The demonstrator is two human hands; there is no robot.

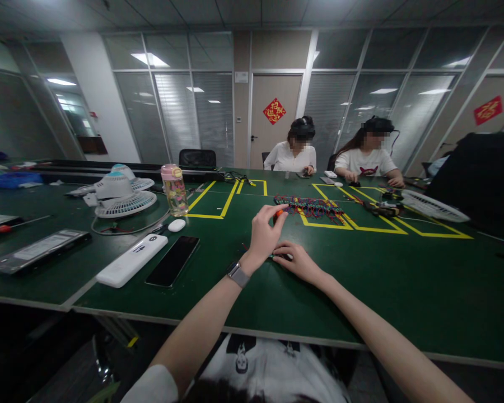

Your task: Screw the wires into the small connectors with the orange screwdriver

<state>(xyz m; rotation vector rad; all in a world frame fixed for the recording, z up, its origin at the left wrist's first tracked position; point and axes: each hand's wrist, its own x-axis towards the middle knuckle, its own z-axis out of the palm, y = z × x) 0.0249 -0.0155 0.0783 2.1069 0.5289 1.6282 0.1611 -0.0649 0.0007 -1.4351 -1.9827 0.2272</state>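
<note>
My left hand [265, 230], with a watch on its wrist, is raised over the table and pinches an orange-ended tool [280, 213]. Most of that tool is hidden by the fingers; it looks like a screwdriver handle. Just below, my right hand [299, 262] rests on the green tabletop with curled fingers at a small green circuit board [271, 256]. Only the board's edge shows, and a thin red wire [244, 247] sticks out to the left. Beyond both hands lies a row of small boards with red and blue wires [311, 209].
Left of my hands are a black phone [173, 261], a white power bank [133, 260], a white oval case [176, 225], a bottle [175, 191] and white fan parts [126, 202]. Yellow tape [325, 225] marks the table. Two people [294, 151] sit opposite. A white grille [434, 206] lies right.
</note>
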